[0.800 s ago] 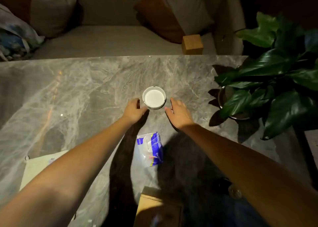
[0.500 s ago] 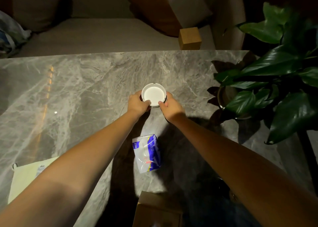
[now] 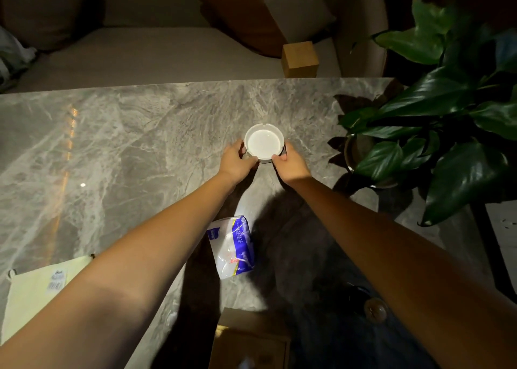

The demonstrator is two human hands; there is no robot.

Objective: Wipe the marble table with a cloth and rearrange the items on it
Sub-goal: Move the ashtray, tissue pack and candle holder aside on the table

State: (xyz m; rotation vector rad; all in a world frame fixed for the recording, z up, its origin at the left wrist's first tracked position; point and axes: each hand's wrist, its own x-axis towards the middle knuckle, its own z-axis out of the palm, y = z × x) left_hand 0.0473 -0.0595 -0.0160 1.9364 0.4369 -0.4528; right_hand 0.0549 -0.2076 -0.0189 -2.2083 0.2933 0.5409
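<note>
Nearest you, at the bottom edge, a cardboard box (image 3: 249, 340) is cut off by the frame and sits in deep shadow, so its contents are hard to make out; to its right a small round glassy thing (image 3: 375, 311) is too dark to identify. At your lower left a pale bag (image 3: 30, 296) with a label lies on the table (image 3: 126, 150), partly hidden under your left forearm and cut by the frame. Between your arms a blue-and-white tissue pack (image 3: 232, 247) lies flat on the marble, apart from both arms. Farther out, your left hand (image 3: 237, 160) and right hand (image 3: 291, 163) each close a grip on the white ashtray (image 3: 264, 145), fingers curled on its left and right rim; whether it rests on the table or is just lifted you cannot tell, since your hands cover its base. It sits right of the table's middle, near the plant (image 3: 436, 133), whose pot is mostly hidden behind dark leaves and whose foliage runs off the right edge. The table is grey veined marble, glossy, with a streak of orange reflections on the left and your shadows pooled near you. Beyond its far edge stands a sofa (image 3: 145, 58) with cushions (image 3: 268, 13), dim and cut by the top of the frame, and a wooden block (image 3: 300, 59) on the seat.
</note>
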